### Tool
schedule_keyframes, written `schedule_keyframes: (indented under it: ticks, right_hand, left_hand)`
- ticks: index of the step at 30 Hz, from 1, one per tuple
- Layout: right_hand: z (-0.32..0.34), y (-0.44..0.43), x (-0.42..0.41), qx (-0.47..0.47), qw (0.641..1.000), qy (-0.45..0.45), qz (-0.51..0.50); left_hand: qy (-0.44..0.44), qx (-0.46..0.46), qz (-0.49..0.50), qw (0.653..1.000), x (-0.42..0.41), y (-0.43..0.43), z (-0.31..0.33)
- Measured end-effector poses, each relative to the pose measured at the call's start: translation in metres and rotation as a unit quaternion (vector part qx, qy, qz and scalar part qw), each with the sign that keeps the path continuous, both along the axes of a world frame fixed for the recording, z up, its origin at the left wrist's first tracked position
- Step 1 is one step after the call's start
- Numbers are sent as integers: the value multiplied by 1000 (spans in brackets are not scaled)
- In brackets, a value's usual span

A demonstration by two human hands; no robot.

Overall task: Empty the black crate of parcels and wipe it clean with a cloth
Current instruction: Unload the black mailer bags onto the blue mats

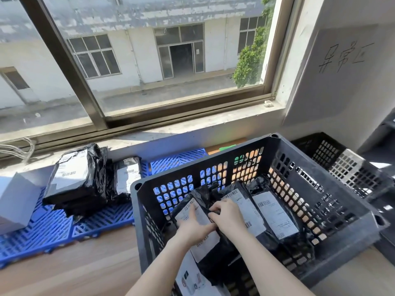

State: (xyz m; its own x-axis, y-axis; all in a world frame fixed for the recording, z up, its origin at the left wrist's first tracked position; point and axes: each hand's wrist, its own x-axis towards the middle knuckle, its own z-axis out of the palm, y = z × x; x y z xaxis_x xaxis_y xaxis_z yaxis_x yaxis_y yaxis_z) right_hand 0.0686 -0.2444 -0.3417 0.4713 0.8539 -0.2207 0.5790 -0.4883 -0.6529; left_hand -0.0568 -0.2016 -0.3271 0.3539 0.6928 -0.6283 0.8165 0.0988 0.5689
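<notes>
Hands work inside a black crate, both bare forearms reaching down into it from the bottom edge of the view. The left hand lies across the white shipping label of the nearest parcel, thumb stretched toward the other hand; whether its fingers actually grip the parcel is hard to make out. The right hand, touching the left, has its fingers curled and pinching the crinkled black plastic at that same parcel's edge. The crate is a large rectangular tub of dark plastic with a thick rim, round holes at its corners and walls pierced by rows of small slots. It sits on a pale wooden surface below a window. Beside the held parcel, two more black bags with barcoded white labels, a middle parcel and a right-hand parcel, lean side by side against the far wall, and a white packet lies at the near end of the crate. Left of the crate, on a blue plastic grid mat, sits a stack of black parcels, with a smaller parcel just beside it and a white box further left. A second slotted crate stands behind to the right, under a wall bearing handwritten characters.
</notes>
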Motion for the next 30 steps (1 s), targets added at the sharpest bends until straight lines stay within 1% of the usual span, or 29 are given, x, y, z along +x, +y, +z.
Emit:
schedule_keyframes:
  ticks: [2, 5, 10, 15, 22, 26, 30]
  right_hand:
    - [4, 2, -1, 20, 1000, -12, -14]
    - [16, 3, 1, 77, 995, 21, -61]
    - [43, -6, 10, 162, 980, 14, -111]
    - [66, -10, 24, 233, 956, 30, -176]
    - [120, -7, 29, 327, 925, 24, -191]
    - [150, 10, 27, 376, 895, 51, -233]
    - [170, 43, 4, 405, 876, 97, -243]
  left_hand:
    - [-8, 21, -11, 1000, 0, -3, 7]
    - [-32, 61, -10, 998, -2, -3, 16]
    - [-105, 162, -14, 981, 3, -7, 35]
    - [-199, 263, -16, 944, 10, -6, 58]
    - [-308, 350, -8, 885, 3, 1, 76]
    - [-343, 388, 3, 855, -4, 14, 94]
    - [-363, 405, 18, 839, -28, 40, 114]
